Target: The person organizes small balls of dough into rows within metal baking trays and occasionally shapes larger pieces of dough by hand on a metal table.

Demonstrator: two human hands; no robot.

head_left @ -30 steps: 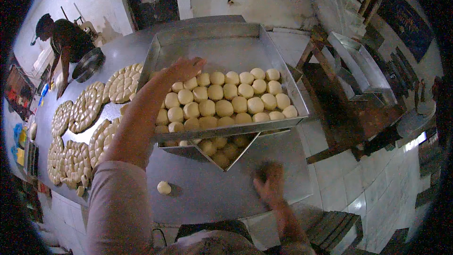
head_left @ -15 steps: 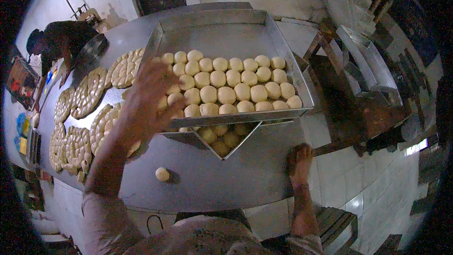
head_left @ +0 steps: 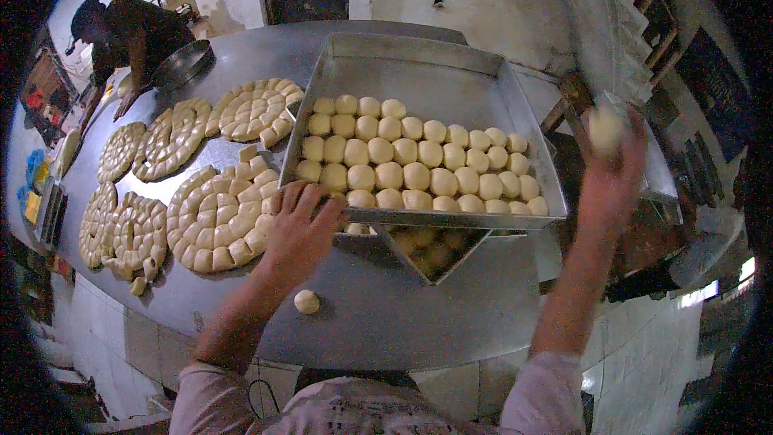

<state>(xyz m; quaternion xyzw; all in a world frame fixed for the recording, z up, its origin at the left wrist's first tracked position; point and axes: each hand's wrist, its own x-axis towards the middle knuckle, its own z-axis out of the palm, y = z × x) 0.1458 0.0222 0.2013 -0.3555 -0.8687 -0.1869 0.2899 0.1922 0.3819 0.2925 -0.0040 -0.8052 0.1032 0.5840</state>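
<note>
A large metal tray (head_left: pixel 419 64) holds rows of pale dough balls (head_left: pixel 415 159) in its near half. It rests on a second tray (head_left: pixel 431 248) with more balls under it. My left hand (head_left: pixel 299 225) lies open by the tray's near left corner, next to a cut dough round (head_left: pixel 219 221). My right hand (head_left: pixel 616 163) is raised to the right of the tray, fingers closed on a dough ball (head_left: pixel 604 129), and it is blurred. One loose dough ball (head_left: pixel 306 301) sits on the metal table (head_left: pixel 403 314) near me.
Several more cut dough rounds (head_left: pixel 165 138) cover the table's left side. Another person (head_left: pixel 129 32) bends over the far left end beside a round dark pan (head_left: pixel 183 64). A dark wooden stand (head_left: pixel 644 234) is at the right. Tiled floor lies below.
My right hand rose from the table's near edge to beside the tray's right side, now holding a dough ball. My left hand pulled back from the tray to its near left corner.
</note>
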